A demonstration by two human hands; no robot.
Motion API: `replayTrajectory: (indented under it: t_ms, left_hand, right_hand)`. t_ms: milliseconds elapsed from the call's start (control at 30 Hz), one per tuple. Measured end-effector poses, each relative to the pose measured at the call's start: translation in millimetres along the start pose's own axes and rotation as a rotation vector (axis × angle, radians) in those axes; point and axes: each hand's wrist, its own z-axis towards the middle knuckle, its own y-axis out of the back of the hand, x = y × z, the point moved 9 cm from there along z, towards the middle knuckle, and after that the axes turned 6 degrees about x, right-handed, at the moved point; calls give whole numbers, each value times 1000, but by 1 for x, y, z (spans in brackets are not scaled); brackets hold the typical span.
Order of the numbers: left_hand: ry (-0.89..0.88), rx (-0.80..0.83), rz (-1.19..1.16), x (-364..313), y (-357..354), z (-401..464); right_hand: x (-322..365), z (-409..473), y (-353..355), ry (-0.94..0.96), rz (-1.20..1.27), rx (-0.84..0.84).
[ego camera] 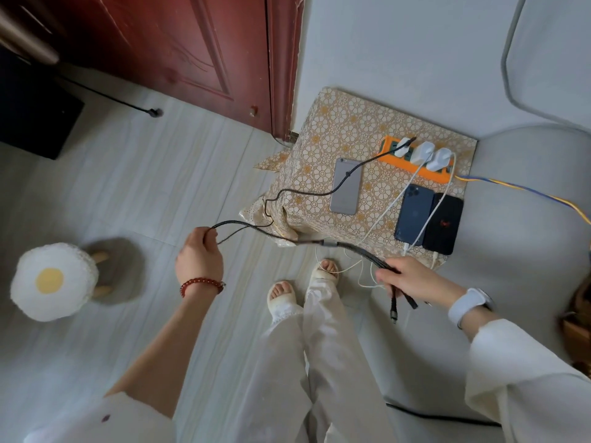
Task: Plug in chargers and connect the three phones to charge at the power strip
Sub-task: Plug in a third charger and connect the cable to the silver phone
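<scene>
Both hands stretch the black cable [256,226] in front of the desk [323,123], left hand [199,254] pinching its loop, right hand [412,278] fingers curled round the plug ends, silver phone [347,186] unconnected.

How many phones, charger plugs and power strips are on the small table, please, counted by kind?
Phones: 3 (silver, blue, black)
Charger plugs: 3, all in the strip (left, middle, right)
Power strips: 1 (orange)
Total: 7
</scene>
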Motion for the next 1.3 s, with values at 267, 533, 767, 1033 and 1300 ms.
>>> replayTrajectory:
  t_ms: [267,533,767,1033,1300]
  left_hand:
    - [-366,443,89,-45,-83,-43]
    - [-762,721,130,-103,-111,-88]
    - [-514,662,-53,-88,-102,-78]
    - [-217,896,-308,-81,-115,-78]
    - [-227,890,-167,-74,-123,-77]
  right_hand:
    - [61,6,-27,94,652,107]
    - [102,-10,-37,183,246,244]
    - [77,-3,-2,234,1056,-102]
    - [75,1,0,311,1109,-286]
    - [83,-6,21,318,569,-552]
